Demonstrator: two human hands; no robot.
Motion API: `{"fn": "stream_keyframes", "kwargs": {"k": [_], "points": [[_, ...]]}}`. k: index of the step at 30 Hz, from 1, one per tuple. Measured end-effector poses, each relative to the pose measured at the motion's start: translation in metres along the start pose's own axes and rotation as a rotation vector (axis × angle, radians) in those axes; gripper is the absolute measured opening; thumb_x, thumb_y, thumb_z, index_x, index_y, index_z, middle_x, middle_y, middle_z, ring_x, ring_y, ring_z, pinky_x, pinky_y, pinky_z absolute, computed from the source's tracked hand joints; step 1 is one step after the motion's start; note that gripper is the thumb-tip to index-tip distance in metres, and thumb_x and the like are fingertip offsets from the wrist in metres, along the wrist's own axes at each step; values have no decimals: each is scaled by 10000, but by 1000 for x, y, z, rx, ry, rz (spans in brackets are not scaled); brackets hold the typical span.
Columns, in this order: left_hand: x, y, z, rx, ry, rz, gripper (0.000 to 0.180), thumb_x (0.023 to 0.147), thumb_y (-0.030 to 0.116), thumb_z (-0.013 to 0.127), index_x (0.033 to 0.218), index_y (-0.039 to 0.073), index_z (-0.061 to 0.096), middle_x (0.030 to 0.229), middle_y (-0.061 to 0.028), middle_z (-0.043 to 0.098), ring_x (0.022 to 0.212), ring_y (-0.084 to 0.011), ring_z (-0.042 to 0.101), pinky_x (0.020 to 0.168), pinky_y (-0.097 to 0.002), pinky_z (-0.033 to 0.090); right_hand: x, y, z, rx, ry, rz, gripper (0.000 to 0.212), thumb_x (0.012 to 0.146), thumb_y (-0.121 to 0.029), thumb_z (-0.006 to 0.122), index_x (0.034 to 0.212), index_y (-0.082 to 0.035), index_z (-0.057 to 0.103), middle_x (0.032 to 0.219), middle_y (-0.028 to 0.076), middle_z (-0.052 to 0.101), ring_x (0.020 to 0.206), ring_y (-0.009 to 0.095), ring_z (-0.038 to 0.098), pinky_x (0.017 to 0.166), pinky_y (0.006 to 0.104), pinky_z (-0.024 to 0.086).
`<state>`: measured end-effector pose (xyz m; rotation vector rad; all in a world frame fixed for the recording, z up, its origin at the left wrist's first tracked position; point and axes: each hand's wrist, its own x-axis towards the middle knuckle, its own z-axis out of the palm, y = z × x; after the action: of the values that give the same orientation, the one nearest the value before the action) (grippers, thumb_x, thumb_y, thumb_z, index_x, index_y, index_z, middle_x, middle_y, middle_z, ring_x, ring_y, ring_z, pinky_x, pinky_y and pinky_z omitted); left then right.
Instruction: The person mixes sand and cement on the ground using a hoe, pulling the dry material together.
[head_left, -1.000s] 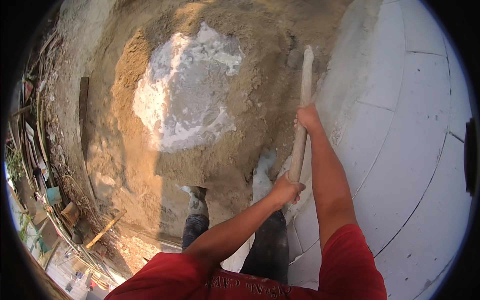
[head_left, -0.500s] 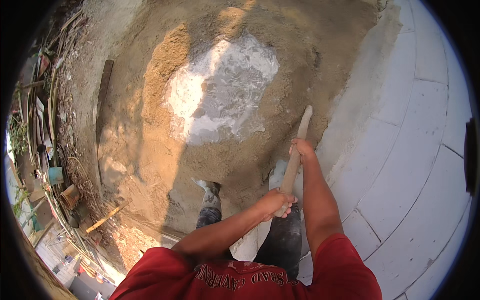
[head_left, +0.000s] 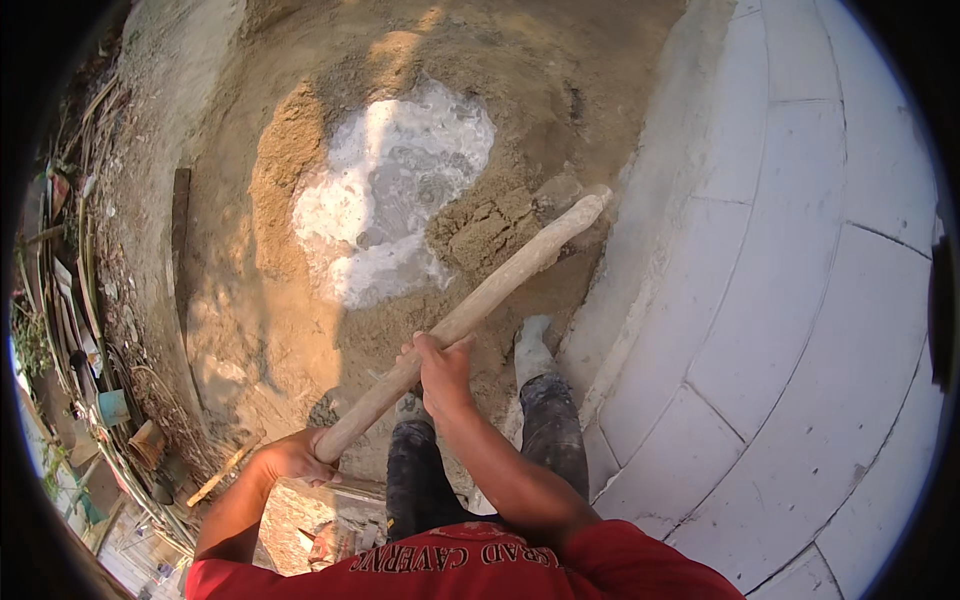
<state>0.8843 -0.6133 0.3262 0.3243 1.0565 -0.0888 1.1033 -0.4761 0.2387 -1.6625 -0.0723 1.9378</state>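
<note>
So the left hand [head_left: 290, 457] has the near end of a thick wooden pole [head_left: 490, 293] and the right hand [head_left: 447, 378] is further up, about midway, with its fingers [head_left: 430, 346] closed round the wood. Left-hand fingers are wrapped round it too, so both are holding the same pole. It slants across the front of the legs, from lower left to upper right, and the far end is over the muddy ground just right of a clump of damp sand [head_left: 482, 232]. Can't really tell what, if anything, is fixed on that end. The clump sits right at the edge of a grey-white wet puddle [head_left: 375, 200], part in sun, part in shade, with a ridge of tan sand [head_left: 285, 165] along its left side. Pale, mucky boots [head_left: 533, 352] and dark trousers [head_left: 553, 420] are below the pole. Big pale blocks [head_left: 790, 300] fill the right side. Over on the left there's a narrow dark board [head_left: 180, 235], then a messy heap of sticks [head_left: 88, 270] with a blue-green container [head_left: 113, 407] next to it.
</note>
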Motion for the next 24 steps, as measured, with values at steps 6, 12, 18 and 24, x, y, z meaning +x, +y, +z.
{"fn": "stream_keyframes", "kwargs": {"k": [6, 12, 18, 24], "points": [[229, 106, 125, -204, 207, 369, 489, 822, 175, 748, 1225, 30, 512, 810, -43, 619, 605, -130, 598, 523, -292, 497, 148, -150, -101, -438, 227, -241, 371, 891, -103, 634, 1144, -41, 369, 789, 68, 508, 594, 164, 555, 460, 324, 492], [356, 267, 177, -418, 260, 384, 400, 779, 108, 722, 1094, 0, 500, 749, -84, 609, 527, -160, 596, 444, -314, 485, 296, -272, -170, -854, 167, -238, 248, 889, -132, 613, 1007, 66, 523, 737, 86, 577, 584, 191, 606, 474, 339, 533], [360, 178, 220, -498, 209, 380, 439, 753, 82, 666, 1132, -3, 461, 732, -77, 554, 485, -172, 557, 404, -332, 462, 258, -196, -211, -840, 145, -62, 233, 906, -115, 575, 1053, 63, 543, 745, 103, 566, 567, 208, 587, 485, 351, 541], [306, 124, 273, -616, 106, 175, 382, 774, 71, 658, 1107, 14, 480, 718, -56, 547, 485, -158, 546, 409, -325, 462, 204, -130, -247, -957, 130, 70, 223, 922, -94, 541, 1061, 78, 514, 739, 116, 557, 552, 219, 585, 477, 372, 541]]}}
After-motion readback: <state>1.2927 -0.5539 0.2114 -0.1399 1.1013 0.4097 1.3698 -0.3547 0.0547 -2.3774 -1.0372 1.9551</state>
